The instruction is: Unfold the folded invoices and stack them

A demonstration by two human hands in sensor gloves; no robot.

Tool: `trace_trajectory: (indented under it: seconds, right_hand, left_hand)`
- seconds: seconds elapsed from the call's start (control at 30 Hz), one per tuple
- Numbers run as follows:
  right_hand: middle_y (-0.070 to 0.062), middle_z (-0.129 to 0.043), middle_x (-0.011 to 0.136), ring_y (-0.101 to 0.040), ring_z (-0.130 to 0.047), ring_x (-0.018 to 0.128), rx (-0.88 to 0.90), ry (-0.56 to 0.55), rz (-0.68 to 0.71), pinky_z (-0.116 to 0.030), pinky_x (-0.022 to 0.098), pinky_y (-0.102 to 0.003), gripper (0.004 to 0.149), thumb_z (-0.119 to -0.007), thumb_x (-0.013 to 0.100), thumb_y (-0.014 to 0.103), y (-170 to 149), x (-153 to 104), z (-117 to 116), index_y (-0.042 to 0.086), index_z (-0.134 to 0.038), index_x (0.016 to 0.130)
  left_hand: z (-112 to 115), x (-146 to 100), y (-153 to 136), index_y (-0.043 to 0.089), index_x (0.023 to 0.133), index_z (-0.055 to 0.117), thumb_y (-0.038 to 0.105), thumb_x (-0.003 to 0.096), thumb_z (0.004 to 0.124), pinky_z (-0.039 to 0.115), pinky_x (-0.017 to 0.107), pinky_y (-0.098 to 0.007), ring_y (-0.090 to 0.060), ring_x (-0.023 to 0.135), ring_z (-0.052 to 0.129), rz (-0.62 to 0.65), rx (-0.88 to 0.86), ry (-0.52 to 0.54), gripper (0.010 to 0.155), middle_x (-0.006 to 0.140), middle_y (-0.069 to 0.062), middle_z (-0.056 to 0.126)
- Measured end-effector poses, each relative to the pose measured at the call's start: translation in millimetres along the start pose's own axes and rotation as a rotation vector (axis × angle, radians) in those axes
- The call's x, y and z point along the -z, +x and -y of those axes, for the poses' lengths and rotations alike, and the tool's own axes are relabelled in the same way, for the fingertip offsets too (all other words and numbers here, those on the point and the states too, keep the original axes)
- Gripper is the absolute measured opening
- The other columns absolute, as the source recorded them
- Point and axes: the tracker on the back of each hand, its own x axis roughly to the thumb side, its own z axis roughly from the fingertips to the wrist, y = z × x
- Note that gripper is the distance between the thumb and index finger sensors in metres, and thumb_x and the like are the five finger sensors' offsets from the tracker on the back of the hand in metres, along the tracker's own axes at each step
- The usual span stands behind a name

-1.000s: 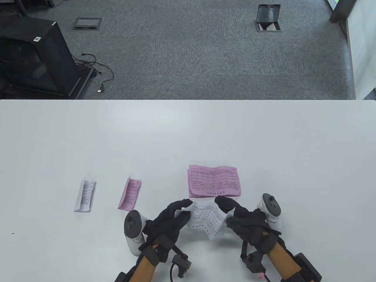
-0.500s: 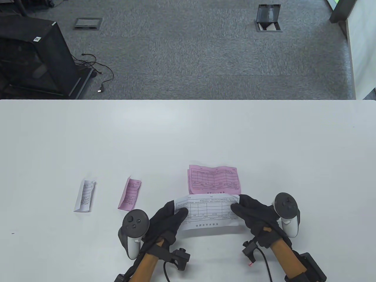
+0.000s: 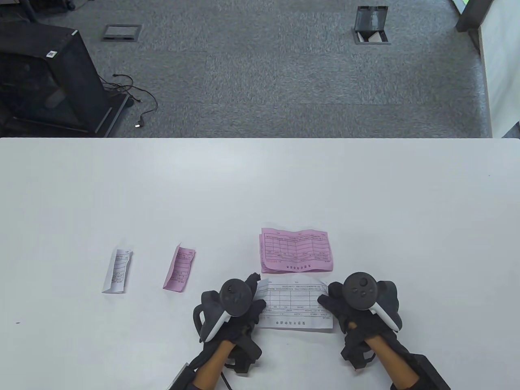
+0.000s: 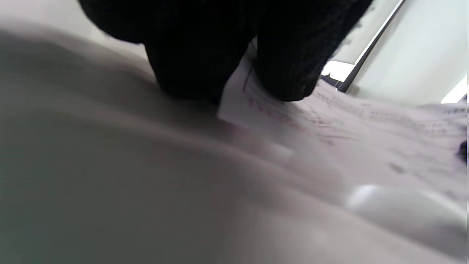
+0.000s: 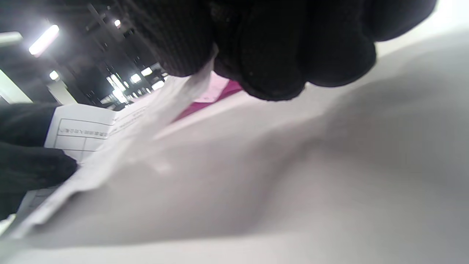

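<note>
An unfolded white invoice (image 3: 294, 302) lies spread near the table's front edge. My left hand (image 3: 254, 302) holds its left end and my right hand (image 3: 331, 302) holds its right end, backs of both hands up. Just beyond it lies an unfolded pink invoice (image 3: 296, 250). A folded pink invoice (image 3: 179, 269) and a folded white invoice (image 3: 117, 270) lie further left. The left wrist view shows my fingertips (image 4: 285, 73) pressing the white invoice (image 4: 366, 121). The right wrist view shows the white invoice (image 5: 88, 128) under my fingers (image 5: 271, 55), with the pink invoice (image 5: 216, 93) behind.
The white table (image 3: 260, 183) stretches far beyond the papers. Past its far edge are grey carpet, a black cabinet (image 3: 44, 77) at the left and a floor box (image 3: 371, 28).
The white invoice went from crumpled and half open to fully spread, then came down toward the table. Both hands rolled palm-down and moved nearer the front edge.
</note>
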Motion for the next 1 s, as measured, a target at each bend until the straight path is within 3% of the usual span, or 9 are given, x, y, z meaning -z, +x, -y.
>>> trace_trajectory:
  seconds: [0.17,0.27,0.37,0.5,0.6,0.7,0.77,0.9,1.0]
  right_hand:
    - [-0.004,-0.095,0.056,-0.032,-0.090,0.058,-0.133,0.005,-0.033,-0.063,0.060,-0.058,0.038,-0.077,0.049,0.045,0.7,2.6,-4.1,0.016,-0.085,0.073]
    - [-0.004,-0.095,0.055,-0.032,-0.090,0.057,-0.164,0.012,-0.038,-0.063,0.060,-0.058,0.038,-0.077,0.049,0.046,0.1,3.9,-4.2,0.016,-0.085,0.072]
    - [-0.004,-0.095,0.055,-0.032,-0.090,0.057,-0.185,0.021,-0.044,-0.063,0.061,-0.058,0.038,-0.077,0.049,0.047,1.0,3.4,-3.5,0.017,-0.085,0.072]
    - [-0.005,-0.094,0.057,-0.033,-0.089,0.059,-0.234,0.019,-0.068,-0.062,0.061,-0.059,0.042,-0.077,0.049,0.049,-1.4,4.1,-2.2,0.016,-0.084,0.074]
    - [-0.007,-0.094,0.060,-0.035,-0.088,0.062,-0.287,0.033,-0.087,-0.059,0.062,-0.061,0.046,-0.076,0.049,0.050,-2.7,2.4,3.7,0.015,-0.083,0.077]
    - [-0.008,-0.093,0.063,-0.036,-0.087,0.065,-0.405,-0.105,-0.067,-0.057,0.063,-0.062,0.047,-0.075,0.049,0.051,2.6,-6.0,15.7,0.015,-0.082,0.079]
    - [-0.009,-0.089,0.073,-0.038,-0.081,0.073,-0.401,-0.188,0.061,-0.053,0.065,-0.066,0.050,-0.073,0.050,0.051,13.7,-14.4,22.1,0.018,-0.076,0.087]
    - [-0.015,-0.073,0.095,-0.045,-0.065,0.088,-0.280,-0.117,0.254,-0.041,0.067,-0.073,0.055,-0.072,0.051,0.051,44.2,-23.9,11.7,0.029,-0.066,0.101]
    - [-0.017,-0.062,0.104,-0.047,-0.054,0.095,-0.384,-0.049,0.330,-0.034,0.068,-0.075,0.056,-0.071,0.051,0.052,73.6,-22.7,-9.6,0.034,-0.062,0.104]
  left_hand:
    - [8.7,2.5,9.5,0.020,0.116,0.038,0.044,0.0482,0.090,0.077,0.046,-0.036,-0.019,0.058,0.087,-0.021,0.194,-0.062,0.089,0.083,-0.003,0.083]
    - [9.4,-1.6,14.6,0.026,0.117,0.020,0.048,0.0495,0.088,0.068,0.061,-0.043,-0.032,0.080,0.076,-0.009,0.277,-0.027,0.098,0.111,-0.015,0.058]
    - [10.5,-4.5,18.2,0.045,0.113,0.012,0.049,0.0522,0.084,0.059,0.072,-0.048,-0.039,0.104,0.054,0.032,0.355,-0.018,0.094,0.122,-0.014,0.034]
    - [13.0,-5.8,21.1,0.047,0.106,0.062,0.048,0.0537,0.080,0.058,0.074,-0.052,-0.043,0.106,0.052,0.056,0.418,-0.028,0.055,0.123,-0.016,0.045]
    - [13.8,-5.3,16.0,0.046,0.108,0.057,0.050,0.0530,0.077,0.056,0.074,-0.054,-0.046,0.107,0.049,0.051,0.384,-0.079,0.059,0.124,-0.016,0.044]
    - [13.5,-5.2,9.8,0.045,0.110,0.056,0.050,0.0511,0.079,0.053,0.075,-0.056,-0.046,0.108,0.040,0.063,0.294,-0.128,0.063,0.125,-0.017,0.038]
    - [13.2,-4.6,6.2,0.045,0.110,0.053,0.051,0.0499,0.080,0.051,0.075,-0.056,-0.044,0.109,0.035,0.064,0.263,-0.172,0.066,0.125,-0.015,0.033]
    - [13.0,-4.2,3.9,0.045,0.111,0.050,0.052,0.0485,0.081,0.047,0.076,-0.056,-0.043,0.109,0.029,0.075,0.253,-0.203,0.071,0.125,-0.015,0.028]
    - [13.0,-4.4,4.2,0.046,0.112,0.049,0.053,0.0485,0.081,0.047,0.076,-0.056,-0.044,0.109,0.029,0.082,0.257,-0.207,0.071,0.125,-0.015,0.027]
